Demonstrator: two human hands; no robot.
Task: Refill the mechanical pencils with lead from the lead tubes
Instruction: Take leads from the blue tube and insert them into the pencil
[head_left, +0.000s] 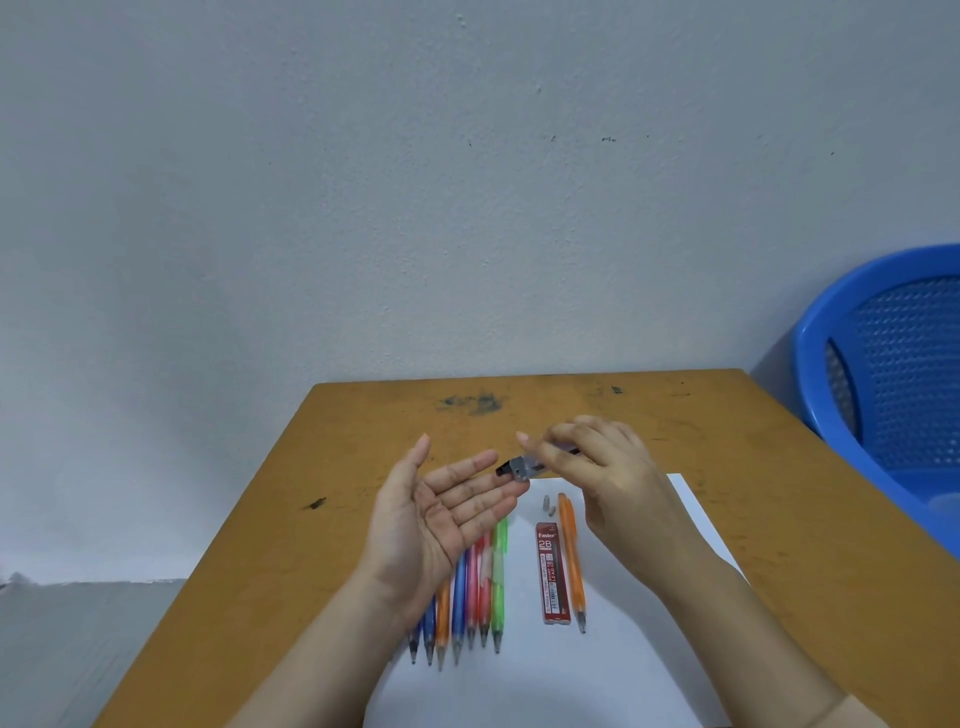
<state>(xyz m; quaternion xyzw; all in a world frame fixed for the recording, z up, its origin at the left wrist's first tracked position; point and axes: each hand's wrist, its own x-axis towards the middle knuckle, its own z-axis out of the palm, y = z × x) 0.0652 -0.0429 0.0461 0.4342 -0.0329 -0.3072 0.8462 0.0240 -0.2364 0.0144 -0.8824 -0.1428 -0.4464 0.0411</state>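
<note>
Two hands hover above the middle of the table (358, 431): the right hand (602, 462) pinches a grey lead tube (523, 464) in curled fingers, its black end just at the fingertips (501, 491) of the left hand (441, 514), spread flat, palm up.

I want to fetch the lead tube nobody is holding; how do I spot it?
On the brown table lies a white sheet. The lead tube lies there beside a lone orange pencil. It alone is flat, red and marked 2B.
</note>
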